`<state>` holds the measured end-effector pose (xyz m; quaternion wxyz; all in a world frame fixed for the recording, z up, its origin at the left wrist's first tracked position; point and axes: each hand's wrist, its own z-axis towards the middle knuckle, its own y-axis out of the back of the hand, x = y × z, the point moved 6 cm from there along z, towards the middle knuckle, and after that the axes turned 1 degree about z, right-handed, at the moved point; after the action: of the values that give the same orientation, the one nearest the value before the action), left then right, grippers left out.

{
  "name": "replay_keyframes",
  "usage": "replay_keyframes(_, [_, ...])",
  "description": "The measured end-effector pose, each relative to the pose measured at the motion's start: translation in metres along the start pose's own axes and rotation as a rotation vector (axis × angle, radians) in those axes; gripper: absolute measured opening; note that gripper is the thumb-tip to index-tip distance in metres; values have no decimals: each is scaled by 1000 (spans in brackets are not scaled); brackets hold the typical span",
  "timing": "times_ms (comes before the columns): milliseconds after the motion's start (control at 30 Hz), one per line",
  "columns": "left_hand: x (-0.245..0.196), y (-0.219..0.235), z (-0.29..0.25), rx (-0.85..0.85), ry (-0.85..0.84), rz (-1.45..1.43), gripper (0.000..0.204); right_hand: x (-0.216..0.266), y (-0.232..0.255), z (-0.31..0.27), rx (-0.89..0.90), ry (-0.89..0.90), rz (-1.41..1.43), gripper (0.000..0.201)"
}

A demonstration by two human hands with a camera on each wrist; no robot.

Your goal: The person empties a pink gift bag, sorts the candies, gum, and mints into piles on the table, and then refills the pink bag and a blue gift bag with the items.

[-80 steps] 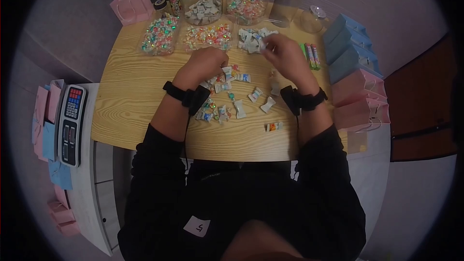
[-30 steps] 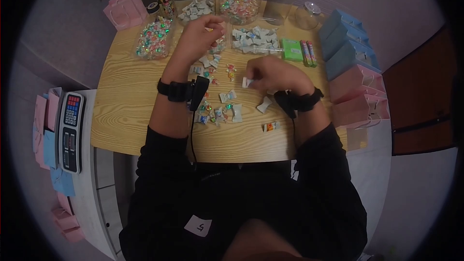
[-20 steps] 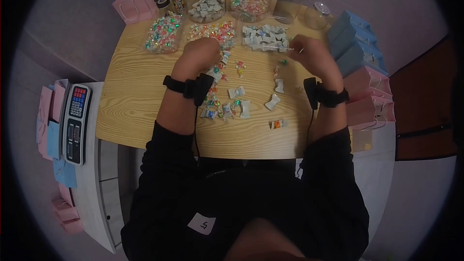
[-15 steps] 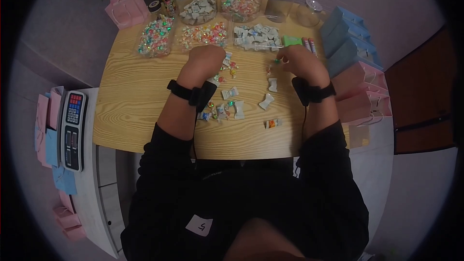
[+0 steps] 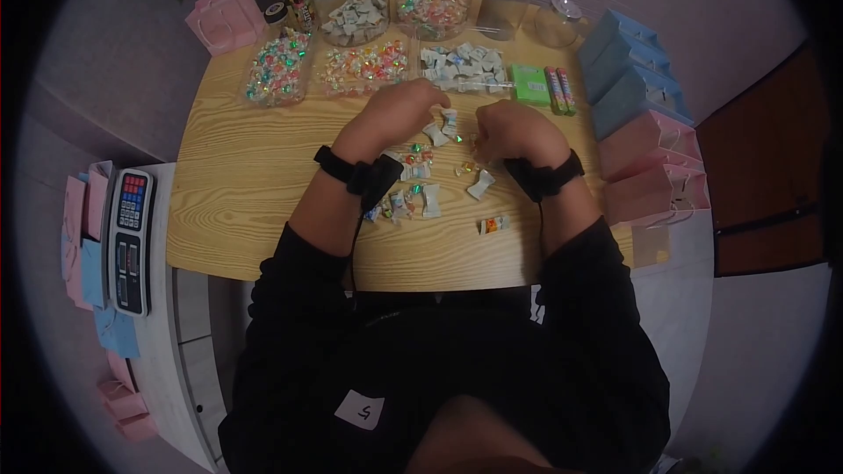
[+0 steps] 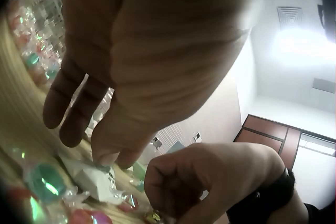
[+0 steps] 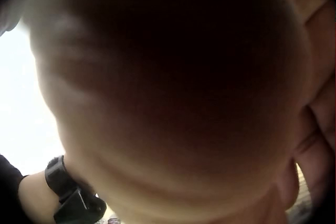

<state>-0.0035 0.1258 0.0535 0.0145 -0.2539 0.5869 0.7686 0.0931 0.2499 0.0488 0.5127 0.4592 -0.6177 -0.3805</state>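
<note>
My left hand (image 5: 399,114) reaches over the table, thumb and index tip at a white wrapped candy (image 5: 450,121). In the left wrist view its fingers point down loosely and the thumb tip overlaps that white candy (image 6: 97,182). Another white candy (image 5: 435,134) lies beside it. My right hand (image 5: 520,133) is low over the table, opposite the left, fingers curled; I cannot tell whether it holds anything. Close to its fingertips lie a green candy (image 5: 458,138) and a yellow one (image 5: 464,168). The palm (image 7: 173,103) fills the right wrist view.
Mixed candies (image 5: 399,204) and an orange-printed packet (image 5: 493,225) lie nearer my body. Behind stand clear trays, one with white candies (image 5: 464,66), and tall jars. A green box (image 5: 529,85) is back right; blue bags (image 5: 645,96) and pink bags (image 5: 654,154) line the right edge.
My left hand has moved right, and white candies near it now lie further right. The right hand has shifted left and nearer, with the green candy now left of its earlier spot.
</note>
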Motion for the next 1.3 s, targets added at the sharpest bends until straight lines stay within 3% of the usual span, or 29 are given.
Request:
replay_keyframes(100, [1, -24, 6, 87, -140, -98, 30, -8, -12, 8, 0, 67, 18, 41])
replay_keyframes(233, [1, -21, 5, 172, -118, -85, 32, -9, 22, 5, -44, -18, 279, 37])
replay_keyframes(300, [0, 4, 1, 9, -111, -35, 24, -32, 46, 6, -572, -85, 924, 30])
replay_keyframes(333, [-3, 18, -1, 10, -111, -35, 24, -29, 46, 5, -573, -85, 925, 30])
replay_keyframes(400, [8, 42, -5, 68, 86, 11, 15, -21, 63, -12, -932, -131, 588, 27])
replay_keyframes(433, [13, 47, -8, 69, 87, 12, 15, -18, 60, -12, -931, -131, 590, 27])
replay_keyframes(500, [35, 50, -18, 159, 280, 119, 13, 7, 49, -3, -708, -6, 268, 27])
replay_keyframes(533, [39, 51, -19, 159, 285, 119, 13, 16, 36, 5, -484, 1, 266, 28])
replay_keyframes(567, [45, 47, -20, 238, 331, 213, 20, 24, 30, 6, -484, 4, 267, 28])
replay_keyframes(633, [54, 39, -23, 318, 374, 309, 27, 34, 1, 11, -241, -29, 151, 28])
replay_keyframes(667, [56, 31, -22, 357, 352, 305, 29, 36, -5, 12, -307, 39, 22, 28])
replay_keyframes(900, [45, 7, -14, 439, 234, 152, 29, 28, -10, 21, -244, 77, -27, 30])
replay_keyframes(1000, [43, 7, -12, 462, 284, 132, 28, 17, 13, 19, -265, -20, 184, 24])
replay_keyframes(1067, [40, 5, -13, 454, 265, 153, 26, 1, 45, 4, -807, -20, 502, 27])
replay_keyframes(1100, [37, 5, -13, 445, 243, 179, 24, -1, 45, 4, -808, -19, 501, 27])
replay_keyframes(1167, [35, 1, -11, 442, 229, 233, 23, 0, 53, -6, -994, -40, 298, 27])
replay_keyframes(1200, [35, -2, -10, 441, 216, 285, 22, 0, 52, -8, -996, -42, 297, 27])
replay_keyframes(1267, [37, -5, -10, 438, 209, 275, 25, 24, 32, 4, -568, -9, 142, 29])
replay_keyframes(1300, [38, -5, -11, 433, 205, 264, 27, 32, 19, 9, -478, 4, 126, 30])
